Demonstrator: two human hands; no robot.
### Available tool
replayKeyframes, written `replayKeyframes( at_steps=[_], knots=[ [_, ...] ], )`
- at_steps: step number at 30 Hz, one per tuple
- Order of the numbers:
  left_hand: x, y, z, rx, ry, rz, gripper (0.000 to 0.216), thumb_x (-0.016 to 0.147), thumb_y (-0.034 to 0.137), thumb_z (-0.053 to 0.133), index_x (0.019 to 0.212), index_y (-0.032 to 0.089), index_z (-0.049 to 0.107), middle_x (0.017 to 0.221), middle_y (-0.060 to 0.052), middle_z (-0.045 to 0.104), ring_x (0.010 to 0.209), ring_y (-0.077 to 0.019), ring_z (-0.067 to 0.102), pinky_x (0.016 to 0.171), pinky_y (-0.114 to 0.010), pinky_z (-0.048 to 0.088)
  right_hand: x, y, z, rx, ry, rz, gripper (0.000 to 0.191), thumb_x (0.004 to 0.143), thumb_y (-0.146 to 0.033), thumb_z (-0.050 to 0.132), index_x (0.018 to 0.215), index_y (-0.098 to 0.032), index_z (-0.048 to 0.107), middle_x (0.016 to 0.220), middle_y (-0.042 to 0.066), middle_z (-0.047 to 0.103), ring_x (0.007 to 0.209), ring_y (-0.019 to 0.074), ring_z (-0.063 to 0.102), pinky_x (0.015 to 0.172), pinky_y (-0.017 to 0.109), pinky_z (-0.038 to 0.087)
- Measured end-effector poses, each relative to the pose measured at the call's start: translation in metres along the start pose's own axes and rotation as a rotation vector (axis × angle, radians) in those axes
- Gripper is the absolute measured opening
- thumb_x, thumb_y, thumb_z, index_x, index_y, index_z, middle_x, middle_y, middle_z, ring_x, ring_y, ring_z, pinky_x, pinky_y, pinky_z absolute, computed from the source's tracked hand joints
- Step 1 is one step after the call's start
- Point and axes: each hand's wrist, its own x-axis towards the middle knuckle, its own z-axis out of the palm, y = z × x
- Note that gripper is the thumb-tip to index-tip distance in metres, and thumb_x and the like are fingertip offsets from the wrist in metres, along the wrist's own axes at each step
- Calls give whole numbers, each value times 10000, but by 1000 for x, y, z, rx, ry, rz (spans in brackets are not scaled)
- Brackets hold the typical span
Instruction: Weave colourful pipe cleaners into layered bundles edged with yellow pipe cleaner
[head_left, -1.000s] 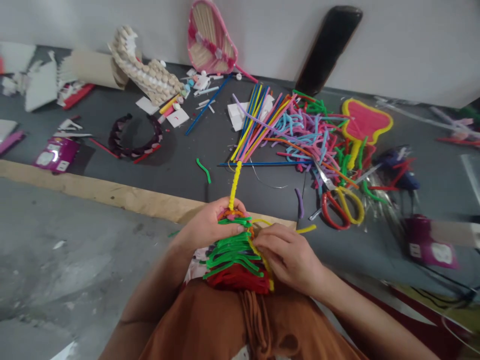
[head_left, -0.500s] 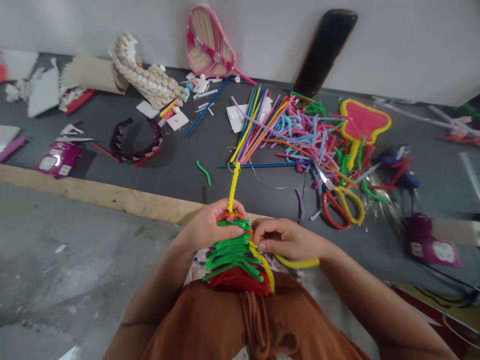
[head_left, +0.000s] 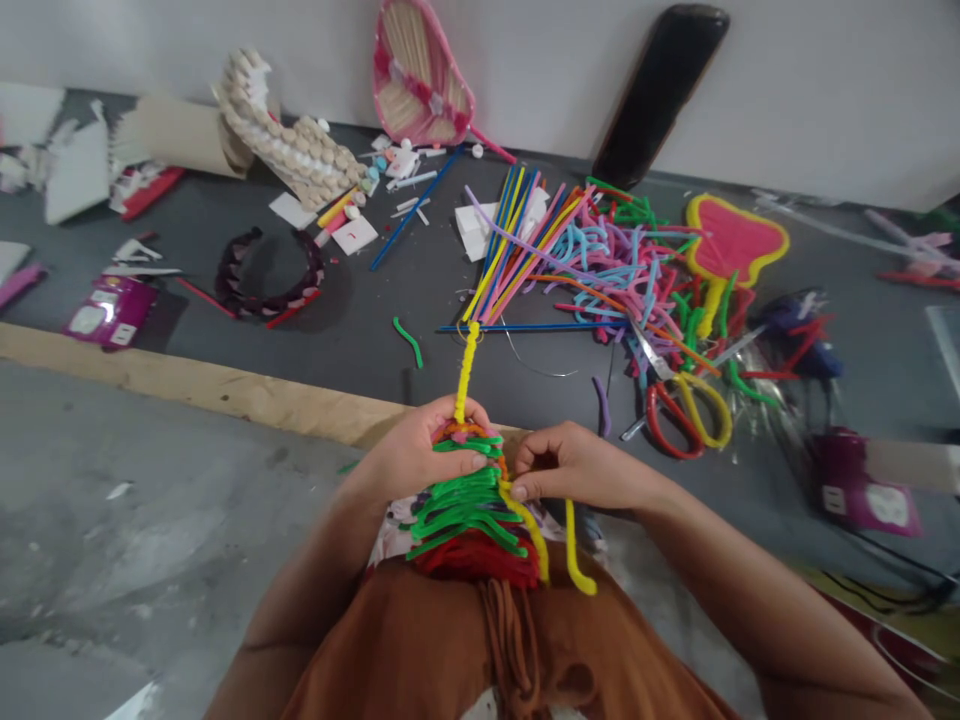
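Multicoloured craft piece [head_left: 461,492] judged only part-edged in yellow

The piece is held above the lap, at the near edge of the counter [head_left: 367,320]. Its upper part is gripped by the left hand [head_left: 427,450], with the thumb laid across the front. A yellow stem [head_left: 535,530] is pinched between thumb and finger of the right hand [head_left: 585,465].

Green rows have already been set above a red lower band, orange is shown near the top, and a wrapped yellow stalk [head_left: 466,370] is pointed away from the body. The stem is laid along the lower right edge; whether it is fixed there cannot be told. A loose yellow end [head_left: 574,560] is left hanging, so the edging is judged unfinished.

Printing is carried by two purple packets [head_left: 112,310] [head_left: 851,500], but no wording can be read.
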Motion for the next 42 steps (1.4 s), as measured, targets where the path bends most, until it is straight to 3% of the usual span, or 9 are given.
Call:
replayKeyframes(
  at_steps=[18,25,27,29,31,32,34,37,42],
  knots=[
    [0,0,2,-119,-23,-55,274,721,237,720,921,182,541,926,-21,657,818,-157,648,736,-286,494,-9,4,-10,169,41,97,310,687,-416,761,673,-138,625,573,-32,553,519,71,436,488,201,332],
    [10,-4,-2,-10,-27,-32,305,739,264,704,985,178,545,949,-32,647,867,-154,620,766,-276,483,-9,2,0,123,-5,-48,251,847,-391,612,940,-164,664,686,-28,570,585,79,452,554,203,360],
    [9,-4,-1,20,48,9,435,735,308,710,1107,191,518,1056,-69,643,933,-183,626,801,-308,491,-9,2,2,91,27,-69,249,847,-397,604,880,-161,674,727,-15,588,617,87,472,578,207,372],
    [2,0,1,147,285,135,567,717,348,723,1210,205,482,1172,-98,602,1018,-210,602,848,-332,482,-10,4,5,77,76,-74,263,839,-412,608,823,-155,661,727,-14,574,628,92,467,579,208,369],
    [-11,8,5,357,555,272,498,733,356,710,1173,205,534,1170,-85,596,1018,-200,585,856,-311,467,-10,9,8,117,132,-63,298,840,-446,597,790,-153,624,681,-24,526,596,87,431,546,205,348],
    [-18,12,9,456,603,278,345,775,338,672,1080,200,588,1042,-54,634,910,-168,598,807,-282,467,-11,12,10,157,155,-55,315,844,-465,586,784,-156,600,652,-34,494,574,84,407,527,204,334],
    [-29,19,16,581,339,175,153,861,322,571,878,201,663,764,4,657,655,-114,578,629,-226,439,-11,18,14,247,194,-51,326,857,-486,561,788,-167,555,608,-55,438,535,76,363,501,200,311],
    [-31,21,28,636,9,18,243,880,365,533,952,214,709,791,-1,718,641,-127,606,589,-229,421,-10,22,20,276,281,-75,305,879,-463,530,772,-178,510,603,-63,412,523,71,328,486,195,291],
    [-13,6,42,472,19,-134,301,866,434,537,944,200,712,790,-5,731,674,-146,643,589,-223,437,-10,15,28,83,421,-148,235,900,-351,478,774,-168,554,665,-32,481,586,85,392,530,195,339]
  ],
)
